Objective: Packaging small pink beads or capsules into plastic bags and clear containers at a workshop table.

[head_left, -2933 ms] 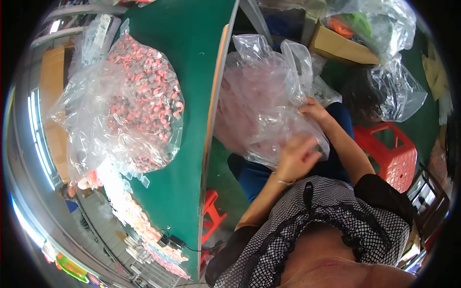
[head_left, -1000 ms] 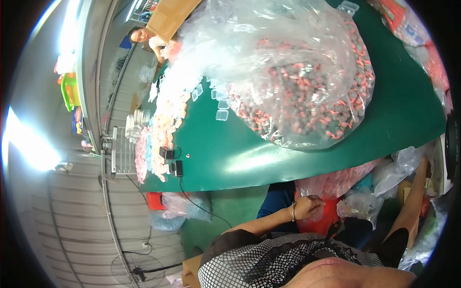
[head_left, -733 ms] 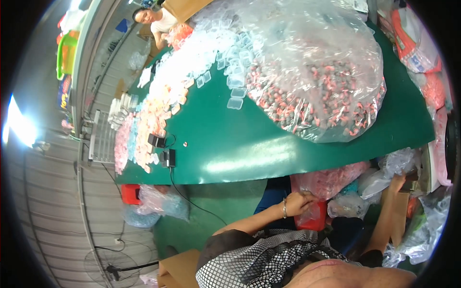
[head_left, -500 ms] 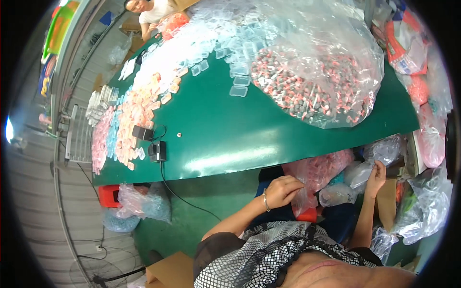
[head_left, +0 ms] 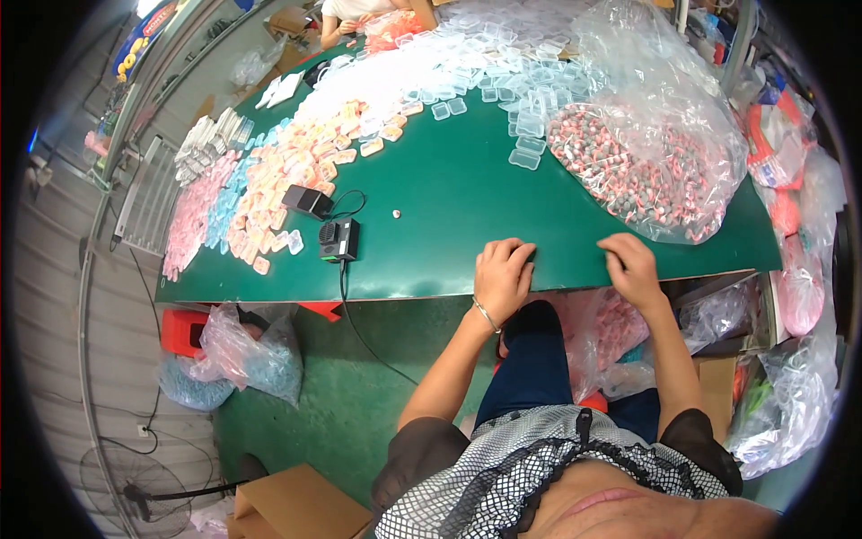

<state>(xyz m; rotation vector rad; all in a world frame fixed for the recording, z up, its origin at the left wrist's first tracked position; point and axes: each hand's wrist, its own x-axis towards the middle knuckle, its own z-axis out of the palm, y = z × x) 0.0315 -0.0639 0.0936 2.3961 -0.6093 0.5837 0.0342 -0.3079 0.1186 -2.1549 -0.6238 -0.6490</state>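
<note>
Over the near edge of the green table (head_left: 440, 216), my left hand (head_left: 503, 277) bends its fingers together, thumb close to the fingertips; whatever they hold, if anything, is hidden. A bracelet circles that wrist. To its right, my right hand (head_left: 634, 271) is also above the table's edge, its fingers bent with a gap between fingertips and thumb. Nothing shows in that gap. Beyond the right hand lies a large clear plastic bag (head_left: 687, 99) full of small pink and grey pieces (head_left: 628, 166). Small clear plastic boxes (head_left: 524, 158) lie beside the bag.
Heaps of orange boxes (head_left: 305, 144), pink pieces (head_left: 197, 216) and blue pieces (head_left: 226, 202) cover the table's left side. Two black devices (head_left: 338, 240) with a cable lie nearby. A co-worker (head_left: 359, 11) sits at the far side. Filled bags (head_left: 269, 359) stand below the table.
Both hands have moved forward from in front of the table to above its near edge. The right hand has left the plastic bags at the lower right. The view has shifted.
</note>
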